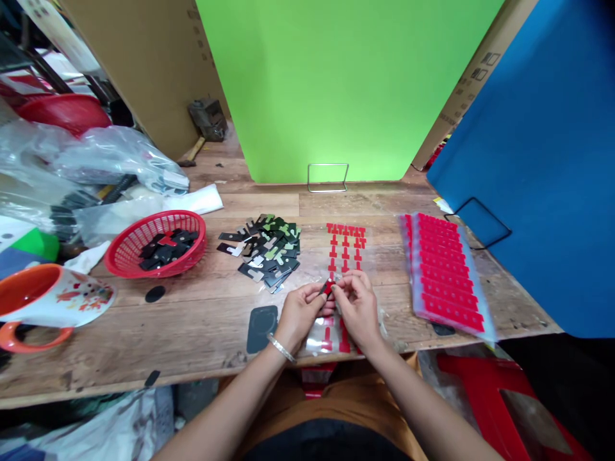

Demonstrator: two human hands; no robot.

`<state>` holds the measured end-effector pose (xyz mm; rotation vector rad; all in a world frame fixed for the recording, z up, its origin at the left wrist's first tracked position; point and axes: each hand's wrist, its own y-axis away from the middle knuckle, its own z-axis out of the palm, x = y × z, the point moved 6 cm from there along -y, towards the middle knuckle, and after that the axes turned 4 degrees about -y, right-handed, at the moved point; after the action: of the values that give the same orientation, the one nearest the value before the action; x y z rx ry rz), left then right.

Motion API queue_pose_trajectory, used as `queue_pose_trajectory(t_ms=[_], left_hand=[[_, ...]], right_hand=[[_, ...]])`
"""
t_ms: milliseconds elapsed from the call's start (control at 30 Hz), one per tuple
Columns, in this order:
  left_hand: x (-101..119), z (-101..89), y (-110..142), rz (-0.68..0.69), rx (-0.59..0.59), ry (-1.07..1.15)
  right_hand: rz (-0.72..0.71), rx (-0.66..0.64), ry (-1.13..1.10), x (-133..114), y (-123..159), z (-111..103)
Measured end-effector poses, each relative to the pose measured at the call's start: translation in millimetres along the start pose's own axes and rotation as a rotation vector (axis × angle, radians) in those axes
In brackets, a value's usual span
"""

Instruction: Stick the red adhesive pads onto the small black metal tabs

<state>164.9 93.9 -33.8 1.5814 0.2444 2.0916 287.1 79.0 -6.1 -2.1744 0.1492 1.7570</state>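
Note:
My left hand pinches a small black plate with a red sticker on it, above a clear sheet of red T-shaped stickers. From the other side my right hand has its fingertips closed on the red sticker at the same plate. Part of the sheet lies hidden under both hands. To the left spreads a loose pile of flat black notched plates, some reflecting green. A red plastic basket farther left holds several black plates, one showing red on top.
Stacked sheets of red stickers lie at the right. An orange and white mug stands at the left edge. Behind rise a green board and a blue board, with wire stands at their feet. Plastic bags crowd the far left.

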Motion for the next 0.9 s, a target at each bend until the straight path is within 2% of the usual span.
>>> queue_pose_trajectory(t_ms=[333, 733, 900], left_hand=[[2.0, 7.3, 9.1, -0.042, -0.027, 0.023], [-1.3, 7.0, 10.9, -0.056, 0.001, 0.048], [-2.4, 6.7, 12.9, -0.002, 0.017, 0.038]], right_hand=[[-0.027, -0.002, 0.025, -7.1, -3.7, -4.2], [-0.01, 0.018, 0.022, -0.6, -0.5, -2.6], [0.05, 0.01, -0.039, 2.3, 1.2, -0.1]])
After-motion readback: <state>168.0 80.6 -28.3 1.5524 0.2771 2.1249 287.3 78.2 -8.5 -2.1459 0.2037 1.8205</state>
